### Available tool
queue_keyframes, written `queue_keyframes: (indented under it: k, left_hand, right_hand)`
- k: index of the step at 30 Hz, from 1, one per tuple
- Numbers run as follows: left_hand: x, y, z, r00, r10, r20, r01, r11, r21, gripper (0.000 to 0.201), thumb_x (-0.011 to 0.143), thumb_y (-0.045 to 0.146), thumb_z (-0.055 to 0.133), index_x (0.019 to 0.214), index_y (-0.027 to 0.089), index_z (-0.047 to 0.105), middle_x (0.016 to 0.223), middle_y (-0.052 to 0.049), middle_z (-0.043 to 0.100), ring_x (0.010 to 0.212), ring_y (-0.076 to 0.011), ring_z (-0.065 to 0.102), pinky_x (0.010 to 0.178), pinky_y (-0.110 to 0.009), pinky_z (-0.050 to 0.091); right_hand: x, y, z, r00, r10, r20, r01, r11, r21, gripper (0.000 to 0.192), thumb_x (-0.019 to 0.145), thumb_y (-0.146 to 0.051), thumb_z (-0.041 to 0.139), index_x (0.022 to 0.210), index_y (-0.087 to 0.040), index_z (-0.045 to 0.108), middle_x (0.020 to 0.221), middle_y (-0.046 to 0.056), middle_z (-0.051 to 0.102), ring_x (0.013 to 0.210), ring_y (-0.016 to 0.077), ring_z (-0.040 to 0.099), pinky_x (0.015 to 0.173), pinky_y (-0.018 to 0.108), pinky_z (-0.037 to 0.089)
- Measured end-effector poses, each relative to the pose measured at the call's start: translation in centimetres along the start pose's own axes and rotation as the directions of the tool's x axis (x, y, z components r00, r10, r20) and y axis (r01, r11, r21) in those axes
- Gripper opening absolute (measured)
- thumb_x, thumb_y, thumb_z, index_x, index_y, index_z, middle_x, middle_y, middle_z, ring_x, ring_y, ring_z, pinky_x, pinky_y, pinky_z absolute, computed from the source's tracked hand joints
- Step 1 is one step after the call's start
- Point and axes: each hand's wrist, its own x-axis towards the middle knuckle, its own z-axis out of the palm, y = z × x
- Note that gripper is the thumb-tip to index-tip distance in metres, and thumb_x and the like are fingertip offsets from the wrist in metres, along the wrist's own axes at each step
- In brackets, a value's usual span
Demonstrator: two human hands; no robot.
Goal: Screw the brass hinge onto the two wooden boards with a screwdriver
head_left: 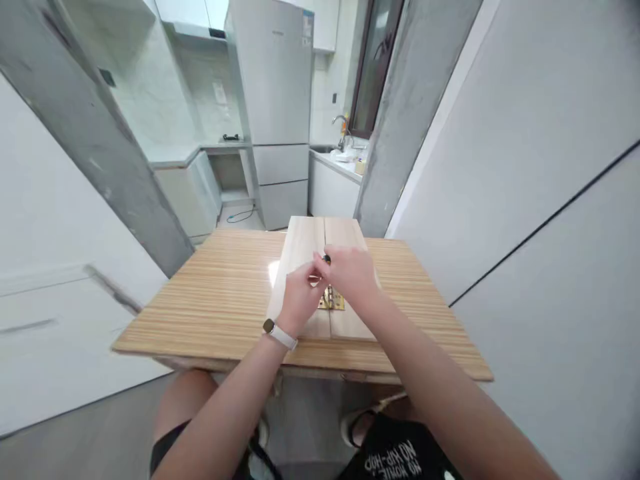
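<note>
Two pale wooden boards (pixel 303 240) lie side by side on the table, with a narrow seam between them. A brass-coloured hinge (pixel 331 300) lies across that seam, partly hidden by my hands. My right hand (pixel 350 270) is closed around what looks like a screwdriver (pixel 327 259), of which only the dark rounded end shows. Close against it, my left hand (pixel 301 290) pinches thumb and fingers together above the hinge; what is between the fingertips is too small to make out. A watch with a white band (pixel 283 335) is on my left wrist.
The boards rest on a wood-grain table (pixel 215 300), whose near edge is just above my knees. White panels (pixel 525 167) stand close on the right. Beyond the table are a silver fridge (pixel 280 80), a counter and a sink with a tap (pixel 341 133).
</note>
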Motion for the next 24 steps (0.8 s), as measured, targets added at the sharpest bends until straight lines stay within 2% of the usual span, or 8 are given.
queue_keyframes:
  k: [2,4,6,8,12,16,20,24]
  left_hand:
    - [0.1,-0.4,0.0,1.000,-0.020,-0.018,0.020,1.000,0.007,0.014,0.086,0.011,0.066,0.094,0.018,0.074,0.090,-0.003,0.077,0.079,-0.0159,0.071,0.072,-0.025,0.059]
    - [0.2,-0.6,-0.1,0.999,-0.031,-0.006,0.031,0.999,-0.007,0.015,0.086,0.010,0.066,0.094,0.018,0.075,0.092,-0.004,0.078,0.080,-0.0159,0.071,0.072,-0.025,0.059]
    - [0.4,-0.8,-0.2,0.999,-0.028,0.038,0.030,0.998,-0.048,0.014,0.087,0.012,0.066,0.094,0.019,0.075,0.096,-0.004,0.078,0.082,-0.0155,0.071,0.072,-0.024,0.059]
    - [0.7,-0.9,-0.4,0.994,-0.036,0.099,0.045,0.995,-0.090,0.011,0.088,0.017,0.067,0.096,0.018,0.075,0.097,-0.004,0.077,0.083,-0.0157,0.071,0.071,-0.024,0.059]
    - [1.2,-1.4,-0.9,0.980,-0.057,0.189,0.086,0.986,-0.145,0.014,0.090,0.023,0.070,0.101,0.016,0.075,0.097,-0.006,0.077,0.089,-0.0188,0.071,0.075,-0.027,0.059]
    - [1.7,-1.8,-1.7,0.963,-0.035,0.266,0.070,0.990,-0.121,0.014,0.092,0.026,0.068,0.099,0.015,0.074,0.096,-0.007,0.077,0.088,-0.0198,0.071,0.075,-0.028,0.056]
    - [1.8,-1.9,-2.0,0.955,-0.021,0.297,0.058,0.992,-0.116,0.014,0.094,0.028,0.066,0.100,0.016,0.072,0.095,-0.006,0.078,0.089,-0.0203,0.071,0.075,-0.028,0.055]
    - [1.5,-1.9,-1.6,0.959,-0.063,0.275,0.124,0.970,-0.211,0.023,0.094,0.027,0.067,0.116,0.019,0.065,0.105,-0.008,0.078,0.098,-0.0215,0.074,0.081,-0.030,0.058]
  right_hand:
    - [0.0,0.5,-0.3,0.998,-0.042,0.037,0.039,0.997,0.070,0.042,0.101,-0.057,0.052,0.086,-0.020,0.067,0.081,0.009,0.073,0.077,0.0244,0.067,0.062,0.032,0.033]
    - [0.0,1.1,-0.8,0.991,-0.111,0.068,0.098,0.980,0.173,0.034,0.098,-0.052,0.060,0.097,-0.019,0.068,0.091,0.009,0.074,0.082,0.0237,0.067,0.066,0.031,0.037]
    - [0.0,1.7,-1.2,0.972,-0.220,0.078,0.184,0.928,0.325,0.026,0.097,-0.037,0.065,0.117,-0.020,0.066,0.110,0.009,0.073,0.090,0.0213,0.067,0.073,0.030,0.042]
    - [0.2,2.3,-1.7,0.945,-0.314,0.088,0.246,0.864,0.439,0.028,0.096,-0.021,0.063,0.124,-0.021,0.064,0.119,0.009,0.071,0.095,0.0191,0.067,0.080,0.029,0.045]
    - [0.6,3.0,-1.8,0.911,-0.394,0.123,0.282,0.811,0.513,0.019,0.096,-0.011,0.059,0.107,-0.019,0.071,0.104,0.007,0.074,0.097,0.0195,0.066,0.085,0.031,0.046]
    - [0.9,3.0,-1.4,0.902,-0.419,0.104,0.304,0.787,0.536,0.019,0.095,-0.011,0.059,0.105,-0.019,0.073,0.102,0.007,0.074,0.097,0.0197,0.066,0.084,0.031,0.046]
    - [1.1,2.9,-0.9,0.912,-0.399,0.100,0.305,0.820,0.485,0.019,0.094,-0.009,0.057,0.097,-0.018,0.073,0.096,0.006,0.073,0.090,0.0189,0.065,0.079,0.029,0.044]
    - [1.1,2.9,-0.8,0.917,-0.384,0.110,0.319,0.870,0.376,0.014,0.096,-0.015,0.059,0.095,-0.018,0.072,0.091,0.006,0.073,0.086,0.0194,0.064,0.074,0.030,0.040]
